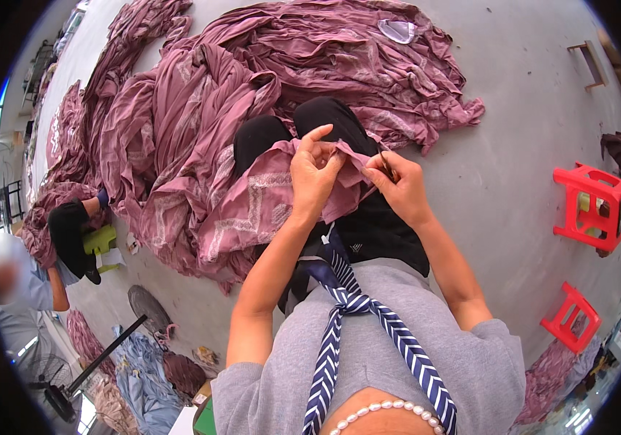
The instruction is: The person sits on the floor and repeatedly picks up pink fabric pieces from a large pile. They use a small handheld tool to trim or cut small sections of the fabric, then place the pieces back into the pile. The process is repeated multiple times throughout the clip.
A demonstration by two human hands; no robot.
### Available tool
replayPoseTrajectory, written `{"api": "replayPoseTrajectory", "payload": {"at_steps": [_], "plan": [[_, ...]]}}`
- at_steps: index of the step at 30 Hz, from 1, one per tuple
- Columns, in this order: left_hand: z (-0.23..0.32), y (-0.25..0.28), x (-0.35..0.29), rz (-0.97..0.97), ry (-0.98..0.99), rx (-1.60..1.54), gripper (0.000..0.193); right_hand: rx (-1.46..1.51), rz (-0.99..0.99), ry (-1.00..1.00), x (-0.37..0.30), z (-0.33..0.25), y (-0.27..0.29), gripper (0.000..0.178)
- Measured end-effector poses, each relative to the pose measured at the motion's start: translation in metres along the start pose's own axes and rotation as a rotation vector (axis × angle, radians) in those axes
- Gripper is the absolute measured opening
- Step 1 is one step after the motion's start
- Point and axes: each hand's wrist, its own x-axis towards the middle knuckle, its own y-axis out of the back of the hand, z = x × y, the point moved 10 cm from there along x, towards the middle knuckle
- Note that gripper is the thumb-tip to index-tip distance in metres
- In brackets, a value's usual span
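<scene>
Pink cloth, pinched in left hand

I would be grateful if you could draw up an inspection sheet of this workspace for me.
Surface: grey floor; the work rests on the person's lap.
Job's things: crumpled pink cloth with pale patterning; small dark tool, type unclear.
Clutter: two red stools at right; blue cloth at lower left.
Hands: left hand pinches the pink cloth; right hand holds the dark tool beside it.
Cables: nothing seen.
Surroundings: another person at far left.
</scene>
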Motion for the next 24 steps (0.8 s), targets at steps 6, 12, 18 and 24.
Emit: {"api": "replayPoseTrajectory", "payload": {"at_steps": [6, 12, 18, 24], "plan": [[0.046, 0.014, -0.012, 0.177, -0.341, 0.172, 0.035, -0.35, 0.017, 0.322, -0.018, -0.04, 0.004, 0.02], [0.093, 0.006, -0.039, 0.156, -0.775, 0.406, 0.024, -0.451, -0.047, 0.335, -0.022, -0.041, 0.002, 0.019], [0.11, -0.003, -0.048, 0.089, -0.833, 0.459, 0.024, -0.596, 0.102, 0.316, -0.007, -0.079, 0.018, 0.025], [0.117, -0.011, -0.055, 0.046, -0.927, 0.507, 0.023, -0.439, 0.021, 0.162, -0.002, -0.068, 0.019, 0.02]]}}
